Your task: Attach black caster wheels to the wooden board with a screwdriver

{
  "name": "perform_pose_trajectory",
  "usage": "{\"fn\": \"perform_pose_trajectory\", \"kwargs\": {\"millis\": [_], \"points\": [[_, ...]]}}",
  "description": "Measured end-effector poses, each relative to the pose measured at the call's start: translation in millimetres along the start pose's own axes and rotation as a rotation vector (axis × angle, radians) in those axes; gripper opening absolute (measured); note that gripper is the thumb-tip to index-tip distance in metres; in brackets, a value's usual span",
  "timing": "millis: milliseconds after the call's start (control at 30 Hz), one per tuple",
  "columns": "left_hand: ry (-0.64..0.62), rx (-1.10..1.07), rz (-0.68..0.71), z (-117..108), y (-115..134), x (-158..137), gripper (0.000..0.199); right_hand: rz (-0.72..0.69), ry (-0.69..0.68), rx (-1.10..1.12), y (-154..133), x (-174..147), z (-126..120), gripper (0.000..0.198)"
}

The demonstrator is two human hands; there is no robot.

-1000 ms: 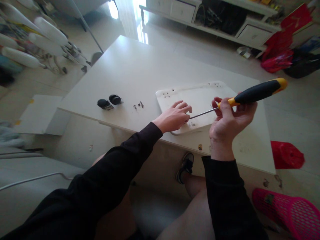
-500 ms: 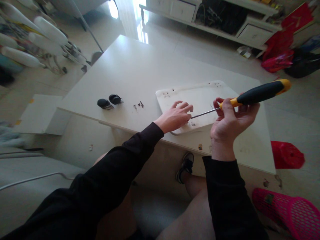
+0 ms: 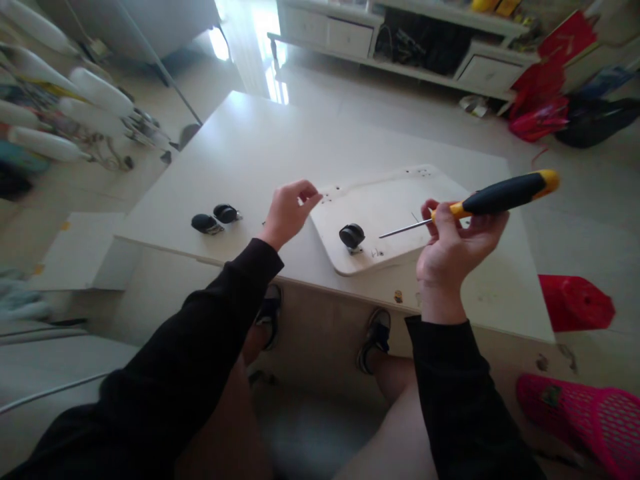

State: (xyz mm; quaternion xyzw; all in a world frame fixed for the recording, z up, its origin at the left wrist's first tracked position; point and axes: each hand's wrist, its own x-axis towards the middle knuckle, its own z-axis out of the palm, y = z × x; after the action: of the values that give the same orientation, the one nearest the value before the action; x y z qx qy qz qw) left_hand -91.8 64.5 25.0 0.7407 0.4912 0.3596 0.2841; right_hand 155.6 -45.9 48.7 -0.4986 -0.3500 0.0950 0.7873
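Observation:
My right hand (image 3: 457, 240) is wrapped round a black-and-yellow screwdriver (image 3: 505, 195), its shaft pointing left above a white board (image 3: 380, 200). A small thin thing shows by those fingertips, too small to name. On the board's near left corner stands a black caster wheel (image 3: 352, 235), apart from the screwdriver tip. My left hand (image 3: 290, 210) hovers near the board's left edge, fingers curled and pressed together; whatever they hold, if anything, is hidden. Left of it, two loose casters (image 3: 226, 213) lie on the table. The left hand covers most of the spot with the small screws.
The white table (image 3: 200, 173) carries the board and casters. A pink mesh basket (image 3: 585, 413) and a red object (image 3: 575, 303) stand at the right. Beyond the table is a white cabinet (image 3: 350, 40); a white box (image 3: 75, 250) sits at the left.
My left hand has moved left and away from the board's near corner, uncovering the caster there, and now blocks the screws. The screwdriver stays in my right hand, held much the same.

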Motion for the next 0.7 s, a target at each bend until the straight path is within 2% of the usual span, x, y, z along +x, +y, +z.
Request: {"fn": "perform_pose_trajectory", "kwargs": {"millis": [167, 233, 333, 433, 533, 700], "points": [[0.118, 0.156, -0.306, -43, -60, -3, 0.009, 0.076, 0.01, 0.065, -3, -1, 2, 0.049], [0.092, 0.2, -0.377, -54, -78, -7, 0.007, 0.093, 0.013, 0.08, -4, -1, 3, 0.048], [-0.007, 0.22, -0.419, -58, -96, -16, 0.006, 0.119, 0.015, 0.085, -4, 0, 3, 0.05], [-0.088, 0.234, -0.411, -53, -103, -22, 0.008, 0.135, 0.001, 0.068, -3, 0, 4, 0.05], [-0.117, 0.281, -0.38, -49, -102, -20, 0.009, 0.142, -0.016, 0.045, -2, -1, 4, 0.05], [-0.015, 0.286, -0.352, -49, -76, -11, 0.008, 0.162, -0.018, 0.05, -2, -3, 5, 0.047]]}}
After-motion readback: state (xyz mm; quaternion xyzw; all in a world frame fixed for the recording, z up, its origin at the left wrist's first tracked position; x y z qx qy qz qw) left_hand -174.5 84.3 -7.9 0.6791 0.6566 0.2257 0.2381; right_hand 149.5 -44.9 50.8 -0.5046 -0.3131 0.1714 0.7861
